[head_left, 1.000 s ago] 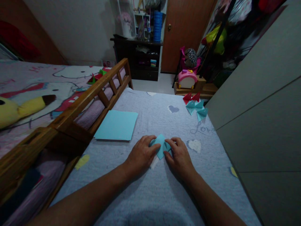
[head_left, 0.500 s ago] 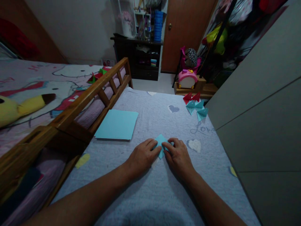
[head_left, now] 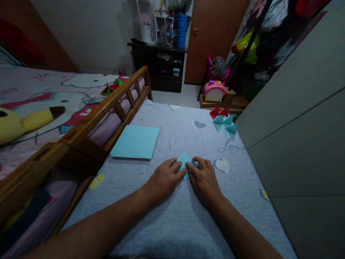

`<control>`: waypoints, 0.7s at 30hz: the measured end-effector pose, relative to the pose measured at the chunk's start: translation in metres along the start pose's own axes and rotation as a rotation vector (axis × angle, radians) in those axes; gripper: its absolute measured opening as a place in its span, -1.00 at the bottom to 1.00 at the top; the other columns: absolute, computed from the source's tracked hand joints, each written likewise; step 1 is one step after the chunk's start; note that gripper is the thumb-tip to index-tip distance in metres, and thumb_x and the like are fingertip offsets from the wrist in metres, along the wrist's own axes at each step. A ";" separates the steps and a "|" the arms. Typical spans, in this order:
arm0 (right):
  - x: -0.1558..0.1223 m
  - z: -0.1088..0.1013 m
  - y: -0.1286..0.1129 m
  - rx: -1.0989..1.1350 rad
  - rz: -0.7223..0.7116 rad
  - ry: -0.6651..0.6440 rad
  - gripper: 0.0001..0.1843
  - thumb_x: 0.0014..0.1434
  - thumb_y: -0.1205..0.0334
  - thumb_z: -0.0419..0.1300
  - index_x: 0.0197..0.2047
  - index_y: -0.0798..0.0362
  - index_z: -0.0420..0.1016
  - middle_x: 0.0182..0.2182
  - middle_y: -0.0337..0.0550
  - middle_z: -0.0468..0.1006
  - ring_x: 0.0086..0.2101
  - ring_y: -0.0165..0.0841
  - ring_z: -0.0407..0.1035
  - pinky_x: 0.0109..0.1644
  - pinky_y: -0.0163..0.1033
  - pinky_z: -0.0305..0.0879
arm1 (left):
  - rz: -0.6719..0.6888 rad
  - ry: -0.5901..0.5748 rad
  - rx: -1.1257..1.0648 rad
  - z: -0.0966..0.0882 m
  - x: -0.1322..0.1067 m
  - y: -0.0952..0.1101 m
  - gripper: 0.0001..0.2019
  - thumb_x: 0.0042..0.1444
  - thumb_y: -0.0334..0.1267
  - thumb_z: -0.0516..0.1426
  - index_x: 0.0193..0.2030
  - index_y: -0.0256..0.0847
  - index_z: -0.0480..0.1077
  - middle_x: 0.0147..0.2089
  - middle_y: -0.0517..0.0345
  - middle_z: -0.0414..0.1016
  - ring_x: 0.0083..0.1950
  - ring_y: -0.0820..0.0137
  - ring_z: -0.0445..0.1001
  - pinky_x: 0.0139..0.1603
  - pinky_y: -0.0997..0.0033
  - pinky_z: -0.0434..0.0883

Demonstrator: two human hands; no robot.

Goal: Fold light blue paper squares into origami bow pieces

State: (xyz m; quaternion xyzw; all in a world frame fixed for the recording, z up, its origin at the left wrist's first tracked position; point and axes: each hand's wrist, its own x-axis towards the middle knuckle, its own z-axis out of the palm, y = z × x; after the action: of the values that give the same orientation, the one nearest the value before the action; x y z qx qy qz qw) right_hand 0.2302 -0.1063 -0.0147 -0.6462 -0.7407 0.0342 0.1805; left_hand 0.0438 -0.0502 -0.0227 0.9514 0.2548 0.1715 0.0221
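Note:
A small folded piece of light-blue origami paper (head_left: 184, 158) lies on the bed sheet, one corner pointing away from me. My left hand (head_left: 166, 176) grips its left side, thumb across the lower part. From the right, my right hand (head_left: 203, 176) pinches the paper with thumb and index finger near its middle. The fingers hide both side corners. To the left rests a stack of light-blue square sheets (head_left: 136, 142). Far right on the bed stand folded blue paper shapes (head_left: 225, 124) and folded red ones (head_left: 219, 112).
A wooden bed rail (head_left: 107, 104) runs along the left, with a second bed and a yellow plush toy (head_left: 27, 124) beyond it. A pale cabinet (head_left: 304, 144) borders the right side. Past the bed's far end stand a dark shelf (head_left: 159, 68) and a pink toy case (head_left: 215, 90).
Both hands stay on the folded paper with barely any shift. The whole view has moved very slightly.

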 end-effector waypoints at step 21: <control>0.002 0.006 0.001 0.056 0.066 0.002 -0.36 0.18 -0.05 0.26 0.25 0.03 0.30 0.01 0.01 0.50 -0.06 -0.06 0.26 0.07 0.06 0.10 | -0.374 -0.014 -0.334 -0.002 0.014 -0.014 -0.89 0.08 -0.25 0.32 -0.31 -0.20 0.50 -0.17 0.07 0.44 -0.07 0.22 0.38 -0.02 0.19 0.35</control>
State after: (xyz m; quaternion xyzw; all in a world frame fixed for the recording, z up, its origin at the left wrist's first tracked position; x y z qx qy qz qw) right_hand 0.2289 -0.1034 -0.0206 -0.6651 -0.7175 0.0601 0.1981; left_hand 0.0471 -0.0310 -0.0182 0.8720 0.3942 0.1977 0.2123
